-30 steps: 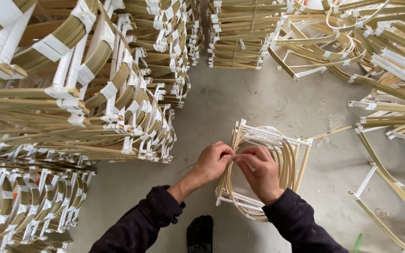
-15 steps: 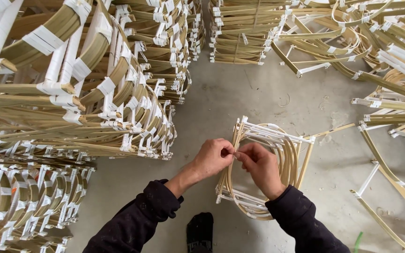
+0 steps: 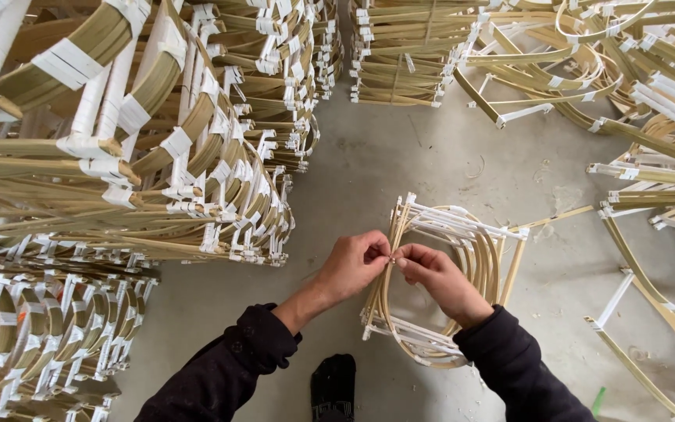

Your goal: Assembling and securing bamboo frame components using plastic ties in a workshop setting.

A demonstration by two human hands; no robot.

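Two hands pinch one edge of a bent bamboo frame.

Head view: the left hand [image 3: 353, 264] and right hand [image 3: 435, 280] meet fingertip to fingertip, both closed on a thin strip of the frame [image 3: 462, 258], which stands on the concrete floor [image 3: 400, 156] just beyond them. Stacks of frames [image 3: 134, 156] rise to the left, loose ones [image 3: 650, 117] lie to the right.

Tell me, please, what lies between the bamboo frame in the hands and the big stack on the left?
Only bare concrete floor separates the frame from the stack, as the head view shows.
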